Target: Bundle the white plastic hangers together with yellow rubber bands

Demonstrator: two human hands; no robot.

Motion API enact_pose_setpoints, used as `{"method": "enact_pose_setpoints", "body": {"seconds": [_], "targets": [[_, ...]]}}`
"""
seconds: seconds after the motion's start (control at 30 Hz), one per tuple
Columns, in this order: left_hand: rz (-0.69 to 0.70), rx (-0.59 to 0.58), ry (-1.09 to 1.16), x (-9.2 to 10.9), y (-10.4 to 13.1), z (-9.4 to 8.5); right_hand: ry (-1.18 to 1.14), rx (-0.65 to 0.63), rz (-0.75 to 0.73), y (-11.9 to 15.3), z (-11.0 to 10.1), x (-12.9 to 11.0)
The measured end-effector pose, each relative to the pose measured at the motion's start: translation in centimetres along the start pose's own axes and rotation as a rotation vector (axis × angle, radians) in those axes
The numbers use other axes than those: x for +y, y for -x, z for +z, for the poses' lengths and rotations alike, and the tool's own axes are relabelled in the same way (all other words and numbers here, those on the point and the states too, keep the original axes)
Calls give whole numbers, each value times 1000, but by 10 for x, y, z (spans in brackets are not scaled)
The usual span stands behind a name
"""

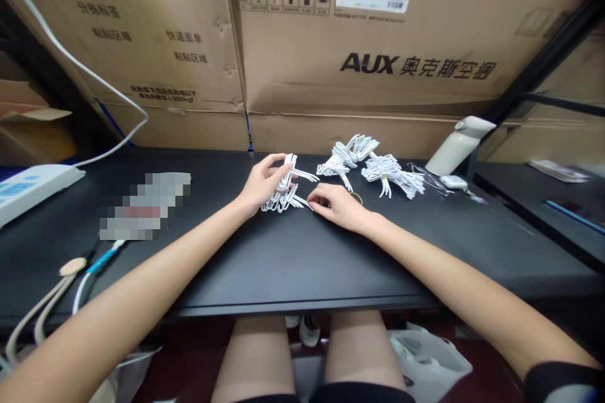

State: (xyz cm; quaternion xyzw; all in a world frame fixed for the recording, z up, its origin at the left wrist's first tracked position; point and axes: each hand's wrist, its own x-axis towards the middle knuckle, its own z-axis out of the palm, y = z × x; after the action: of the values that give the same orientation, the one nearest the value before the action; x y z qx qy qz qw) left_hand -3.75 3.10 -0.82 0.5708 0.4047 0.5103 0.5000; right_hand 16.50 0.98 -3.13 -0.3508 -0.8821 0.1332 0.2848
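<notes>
My left hand (263, 181) is closed around a bundle of thin white folded cords (282, 201), whose looped ends show below the fingers and whose loose ends point right. My right hand (336, 206) lies just right of it, its thumb and fingertips pinched on the end of one white cord that runs out of the bundle. Behind the right hand are more bundles of white cords (355, 150), with another tied bundle (393, 175) to their right. A thin yellow band (358, 198) lies on the black table (302, 264) beside my right wrist.
Large cardboard boxes (302, 82) stand along the back. At the right are a white bottle (457, 146) and a small white case (454, 182). On the left lie a blurred-out device (146, 204) with a cable and a white power strip (35, 189). A plastic bag (430, 359) sits below.
</notes>
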Motion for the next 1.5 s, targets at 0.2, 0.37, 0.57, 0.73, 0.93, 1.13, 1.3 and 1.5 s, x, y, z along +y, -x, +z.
{"method": "enact_pose_setpoints", "body": {"seconds": [0.2, 0.37, 0.57, 0.73, 0.93, 1.13, 1.3, 1.5], "targets": [[-3, -2, 14, -1, 0, -1, 46, 3, 71, -1, -2, 2], [-4, 1, 14, 0, 0, 0, 102, -18, 165, -1, -10, 4], [9, -12, 15, -1, 0, 0, 336, -56, 315, 4, -24, 11], [70, 3, -1, -1, 0, -1, 320, 88, 297, 4, -31, 19], [133, -16, -34, -2, 0, -2, 100, 430, 166, -1, -20, 21], [164, -51, -62, -3, 2, -1, 35, 578, 143, -2, -10, 16], [179, -45, -80, -5, 2, -1, 86, 680, 93, -3, -16, 3], [194, -44, -90, -6, 2, 1, 91, 575, 37, -2, -11, 1]]}}
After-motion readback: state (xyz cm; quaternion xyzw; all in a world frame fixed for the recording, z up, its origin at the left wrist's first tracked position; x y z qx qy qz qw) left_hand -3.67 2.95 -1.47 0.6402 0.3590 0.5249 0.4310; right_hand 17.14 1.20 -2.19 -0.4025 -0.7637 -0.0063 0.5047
